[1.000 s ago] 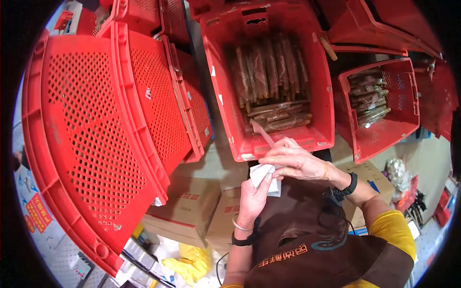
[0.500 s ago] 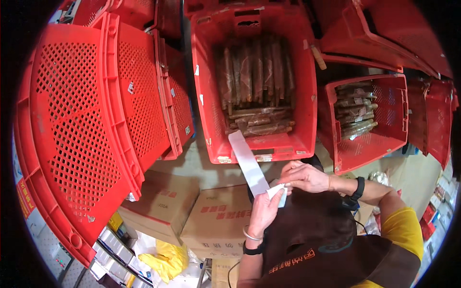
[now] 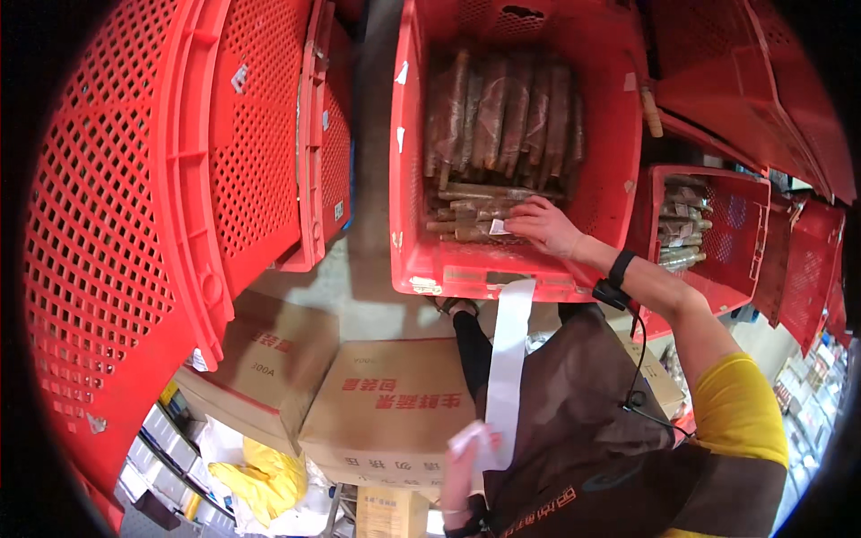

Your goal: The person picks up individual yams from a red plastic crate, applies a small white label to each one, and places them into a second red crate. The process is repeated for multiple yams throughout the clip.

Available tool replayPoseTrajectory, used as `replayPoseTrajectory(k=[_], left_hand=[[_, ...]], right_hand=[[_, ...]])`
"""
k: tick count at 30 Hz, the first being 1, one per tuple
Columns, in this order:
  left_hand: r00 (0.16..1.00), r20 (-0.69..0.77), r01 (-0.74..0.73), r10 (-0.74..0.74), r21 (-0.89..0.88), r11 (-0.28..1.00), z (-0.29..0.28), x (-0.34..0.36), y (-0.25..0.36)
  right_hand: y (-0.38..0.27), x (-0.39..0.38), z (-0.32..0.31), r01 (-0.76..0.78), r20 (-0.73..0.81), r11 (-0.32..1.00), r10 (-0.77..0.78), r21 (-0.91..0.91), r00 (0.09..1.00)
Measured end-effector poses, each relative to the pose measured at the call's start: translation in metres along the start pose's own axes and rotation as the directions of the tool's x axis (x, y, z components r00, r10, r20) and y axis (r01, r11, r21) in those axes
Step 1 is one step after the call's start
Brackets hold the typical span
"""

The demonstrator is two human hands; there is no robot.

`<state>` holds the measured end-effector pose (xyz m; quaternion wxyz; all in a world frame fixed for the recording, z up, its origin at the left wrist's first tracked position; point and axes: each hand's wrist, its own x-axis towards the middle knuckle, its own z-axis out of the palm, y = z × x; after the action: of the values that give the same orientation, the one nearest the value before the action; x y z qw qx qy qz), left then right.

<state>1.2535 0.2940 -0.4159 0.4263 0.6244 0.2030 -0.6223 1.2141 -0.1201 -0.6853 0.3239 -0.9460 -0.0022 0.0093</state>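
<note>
My right hand [image 3: 545,229] reaches into the red crate [image 3: 619,224] in the middle, its fingers at a small white label [image 3: 500,227]. The label lies over the crosswise wrapped brown sticks [image 3: 471,235] at the crate's near end; whether it is stuck down, I cannot tell. Farther in, several longer wrapped brown sticks [image 3: 502,112] lie lengthwise. Low in the view, my left hand [image 3: 461,471], blurred, grips a long white strip of labels [image 3: 509,359]. The strip's far end reaches up to the crate's near rim.
Stacked red perforated crates [image 3: 108,215] stand on the left. A smaller red crate [image 3: 758,206] on the right holds more wrapped sticks. Cardboard boxes [image 3: 386,394] sit near me, beside a yellow plastic bag [image 3: 265,484]. A dark cable [image 3: 642,359] hangs by my right arm.
My hands were together at the label strip; now the right one is inside the crate with a label. My left hand has drawn down and toward me with the strip. The view has shifted.
</note>
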Motion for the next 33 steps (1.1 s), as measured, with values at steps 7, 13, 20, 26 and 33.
replayPoseTrajectory(k=[7,13,20,26,33], left_hand=[[0.918,-0.396,-0.107,0.028,-0.177,0.978,-0.028,-0.012,0.000],[0.985,-0.167,-0.060,0.040,-0.117,0.991,0.033,0.013,0.017],[0.983,-0.162,-0.098,0.083,-0.090,0.991,0.035,0.021,0.013],[0.975,-0.182,-0.135,0.127,-0.036,0.990,0.042,0.023,0.038],[0.950,-0.220,-0.233,0.221,-0.031,0.972,0.031,0.017,0.037]], right_hand=[[0.031,-0.033,0.020,0.313,0.365,0.871,-0.170,-0.378,0.915],[0.008,0.017,0.008,0.308,0.412,0.919,-0.189,-0.245,0.891],[0.001,0.058,0.011,-0.354,0.535,0.914,0.203,0.196,0.820],[-0.007,0.132,0.064,-0.394,0.585,0.915,0.368,-0.088,0.723],[0.009,0.130,0.072,-0.517,0.748,0.816,0.171,0.258,0.642]])
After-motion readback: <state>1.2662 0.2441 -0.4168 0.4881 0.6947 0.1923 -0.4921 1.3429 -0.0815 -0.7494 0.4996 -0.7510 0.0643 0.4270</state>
